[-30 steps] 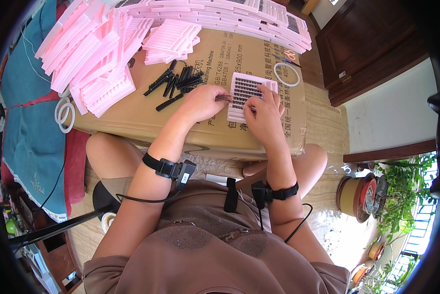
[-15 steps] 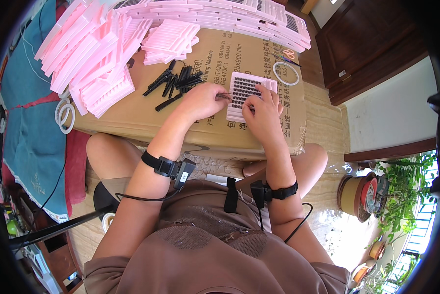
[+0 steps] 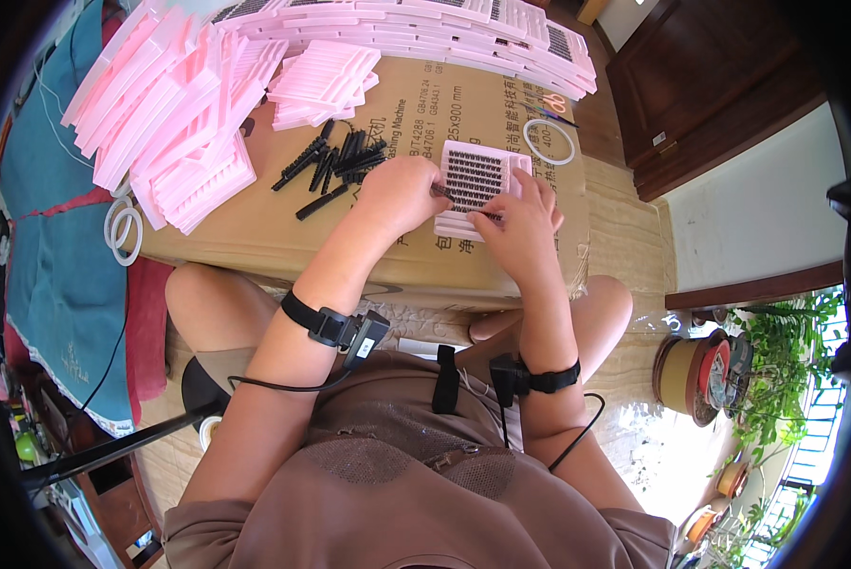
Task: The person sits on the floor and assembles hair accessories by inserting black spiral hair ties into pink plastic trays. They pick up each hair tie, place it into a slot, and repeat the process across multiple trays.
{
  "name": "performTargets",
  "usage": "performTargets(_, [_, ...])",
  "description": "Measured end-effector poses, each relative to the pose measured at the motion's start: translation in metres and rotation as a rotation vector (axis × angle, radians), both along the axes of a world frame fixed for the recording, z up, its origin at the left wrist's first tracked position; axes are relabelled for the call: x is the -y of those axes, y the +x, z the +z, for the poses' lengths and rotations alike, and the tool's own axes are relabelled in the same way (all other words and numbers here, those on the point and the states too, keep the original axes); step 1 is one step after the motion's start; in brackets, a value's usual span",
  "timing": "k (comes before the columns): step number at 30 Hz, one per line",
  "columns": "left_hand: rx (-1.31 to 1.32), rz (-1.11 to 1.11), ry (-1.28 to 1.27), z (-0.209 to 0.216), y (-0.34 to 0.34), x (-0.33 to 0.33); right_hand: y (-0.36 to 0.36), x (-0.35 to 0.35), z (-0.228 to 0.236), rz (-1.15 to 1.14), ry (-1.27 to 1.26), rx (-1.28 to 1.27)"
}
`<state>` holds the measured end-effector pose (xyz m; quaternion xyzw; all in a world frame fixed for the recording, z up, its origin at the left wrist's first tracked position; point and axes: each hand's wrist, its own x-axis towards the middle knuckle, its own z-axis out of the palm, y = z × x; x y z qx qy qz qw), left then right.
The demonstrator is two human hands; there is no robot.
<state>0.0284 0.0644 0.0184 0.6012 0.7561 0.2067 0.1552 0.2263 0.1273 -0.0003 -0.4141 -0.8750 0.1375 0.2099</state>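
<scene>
A pink tray (image 3: 487, 152) lies on the cardboard box, with several rows of black false lashes (image 3: 475, 171) across it. At its left edge my left hand (image 3: 399, 194) is closed, pinching a dark lash strip (image 3: 441, 192) between thumb and fingers. My right hand (image 3: 528, 216) rests over the tray's lower right part. Its thumb and forefinger are pinched at the lowest lash row, on what looks like the right end of the same strip; the fingers partly hide it. Left of my left hand lies a loose pile of black lash strips (image 3: 326, 163).
Beyond are stacked pink trays holding lashes (image 3: 444, 36). Empty pink trays (image 3: 174, 114) pile up at the left, with a smaller stack (image 3: 323, 81) beside them. A white ring (image 3: 549, 142) and scissors (image 3: 555, 102) lie at the right of the cardboard box (image 3: 283, 242).
My left hand has moved right, up to the tray. My right hand has shifted slightly down and right, its thumb and forefinger now at the lowest lash row.
</scene>
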Motion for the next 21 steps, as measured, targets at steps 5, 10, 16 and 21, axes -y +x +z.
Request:
performTargets(5, [0.05,0.013,0.039,-0.003,-0.001,0.001,0.013,-0.009,-0.001,-0.078,-0.025,-0.046])
performTargets(10, [0.086,0.017,0.055,-0.006,-0.002,0.001,0.014,-0.012,-0.008,-0.069,-0.004,-0.061])
performTargets(16, [0.064,0.024,0.009,-0.004,-0.003,0.0,0.009,-0.011,-0.007,-0.072,0.069,-0.027])
performTargets(21, [0.068,0.028,-0.013,-0.004,-0.003,-0.001,0.005,-0.008,-0.003,-0.085,0.088,0.0])
